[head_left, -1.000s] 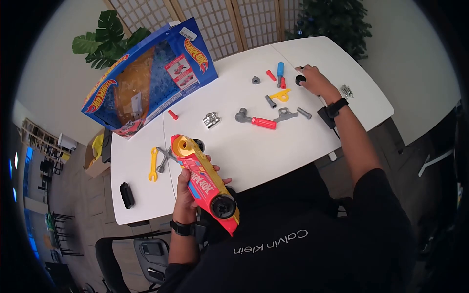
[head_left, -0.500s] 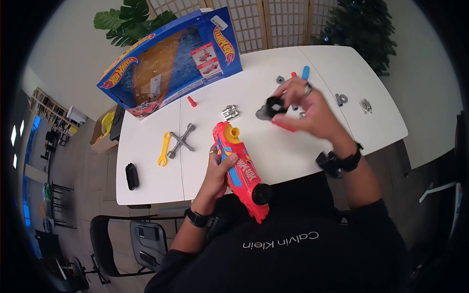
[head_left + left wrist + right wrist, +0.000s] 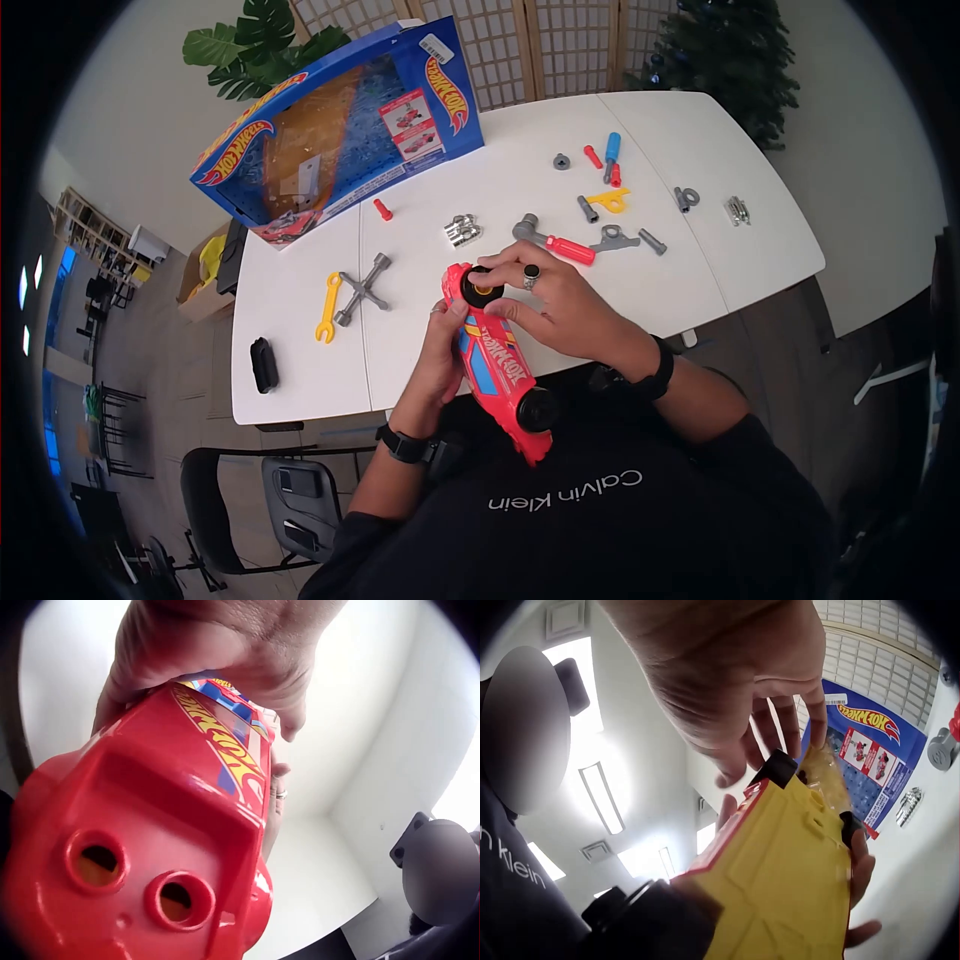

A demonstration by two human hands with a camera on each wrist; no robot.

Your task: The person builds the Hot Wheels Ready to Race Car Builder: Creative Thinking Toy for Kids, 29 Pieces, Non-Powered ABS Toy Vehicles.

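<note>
The left hand (image 3: 437, 350) grips the red toy car (image 3: 490, 365), thumb on 1 side and fingers wrapped beneath, above the table's near edge. Its shell is smooth, glossy, plastic-looking, with printed stickers; at the near end, 2 round raised sockets (image 3: 96, 865) sit in a recess. The underside (image 3: 780, 870) is ridged yellow. The right hand (image 3: 560, 300) pinches a black wheel (image 3: 472, 296) with a yellow centre, thumb and bent fingertips about its rim, against the car's far end. A second black wheel (image 3: 537, 410) sits nearer the shirt (image 3: 620, 530).

The car's near end reaches past the edge of the white table (image 3: 660, 300). Smooth tabletop stretches between the car and the grey cross-shaped wrench (image 3: 363, 290), which lies beside a flat yellow wrench (image 3: 328, 308). Beyond the right hand lies a red-handled tool (image 3: 568, 249).
</note>
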